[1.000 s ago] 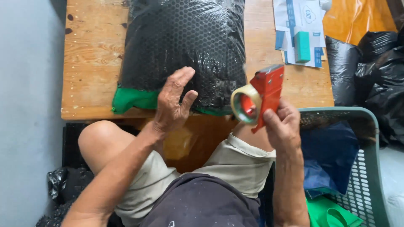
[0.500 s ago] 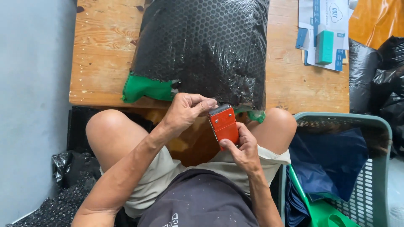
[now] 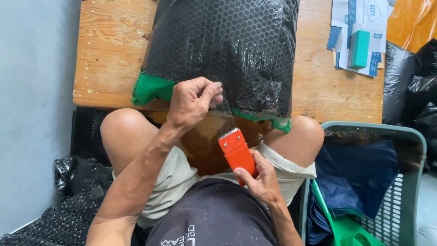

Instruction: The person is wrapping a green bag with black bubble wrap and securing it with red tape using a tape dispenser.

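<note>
The fingers of the left hand (image 3: pixel 193 102) are curled in and pressed together with the thumb, pinching the end of a strip of clear tape (image 3: pixel 226 109) against the near edge of the parcel (image 3: pixel 225 50), a bulky bundle wrapped in black bubble wrap. That hand sits just over the near edge of the desk (image 3: pixel 107 54), wrist bent, the forearm running back down and to the left across the person's bare knee. The tape stretches from those fingers down and to the right to the orange tape dispenser (image 3: pixel 236 152), which the right hand (image 3: pixel 259 180) grips around its handle, fingers wrapped tight and thumb along the side, its toothed metal edge pointing up toward the parcel. The right hand hangs low between the knees, near the body and well off the desk. The parcel lies across the middle of the wooden desk, and a green cloth (image 3: pixel 152 89) shows from under its near edge. At the far right of the desk lie printed papers (image 3: pixel 359 18) with a small teal block (image 3: pixel 359 49) on them. To the right of the person stands a grey-green basket (image 3: pixel 409 182) holding dark blue and green fabric.
</note>
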